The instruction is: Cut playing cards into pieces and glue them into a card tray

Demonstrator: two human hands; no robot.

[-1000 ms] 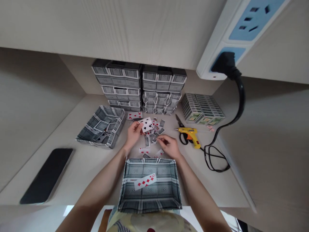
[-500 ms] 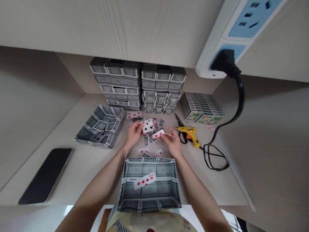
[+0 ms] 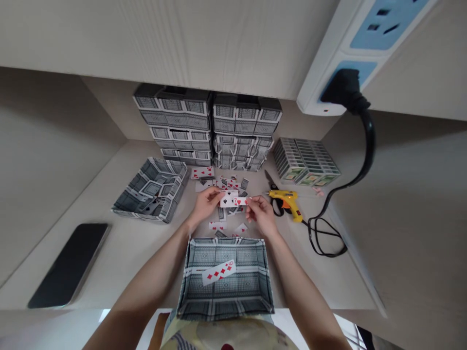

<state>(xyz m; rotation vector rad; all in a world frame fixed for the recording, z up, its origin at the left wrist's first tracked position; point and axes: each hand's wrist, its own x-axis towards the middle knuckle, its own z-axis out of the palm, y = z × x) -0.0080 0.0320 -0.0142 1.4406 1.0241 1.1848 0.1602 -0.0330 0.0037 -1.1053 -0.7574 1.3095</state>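
My left hand (image 3: pixel 206 203) pinches a spade playing card (image 3: pixel 226 199), face up, between thumb and fingers. From the other side my right hand (image 3: pixel 260 212) grips a narrow cut piece of a heart card (image 3: pixel 241 201) marked 7. The piece's left end overlaps or touches the spade card's right edge; whether they are joined I cannot tell. Beneath the hands lie loose cards and cut pieces (image 3: pixel 218 225). Close to my body stands an open box made of cards (image 3: pixel 226 300), with a diamond strip (image 3: pixel 219 273) lying inside it.
A yellow glue gun (image 3: pixel 286 201) lies over black-handled scissors (image 3: pixel 277 208) at the right, its cord coiled alongside. Stacked card boxes (image 3: pixel 244 119) and packed decks (image 3: pixel 306 163) stand behind. On the left are another card tray (image 3: pixel 126 206) and a phone (image 3: pixel 69 265).
Both hands have brought their cards together. The spade card has turned level and shifted slightly right and down, while the heart piece has straightened and now meets its right edge.
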